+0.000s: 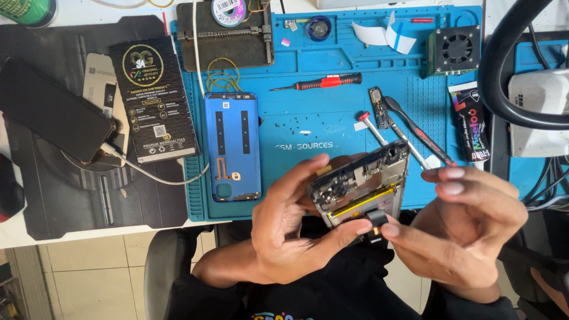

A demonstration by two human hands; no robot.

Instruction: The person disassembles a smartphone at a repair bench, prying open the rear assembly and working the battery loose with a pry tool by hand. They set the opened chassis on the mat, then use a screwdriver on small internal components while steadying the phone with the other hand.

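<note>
An opened phone body (363, 182) with bare circuit boards and a yellow-edged battery is held tilted above the near edge of a blue work mat (332, 127). My left hand (290, 228) cups it from below and the left, thumb on its lower edge. My right hand (462, 228) pinches a small black part (375, 222) at the phone's lower end between thumb and forefinger. The blue back cover (232, 145) lies flat on the mat to the left.
A red-handled screwdriver (323, 82), tweezers (418, 131) and a small tool lie on the mat. A black box (153, 98) and a dark phone (56, 115) with a cable sit left. A glue tube (472, 121), a fan (455, 48) and a thick black hose (504, 65) are right.
</note>
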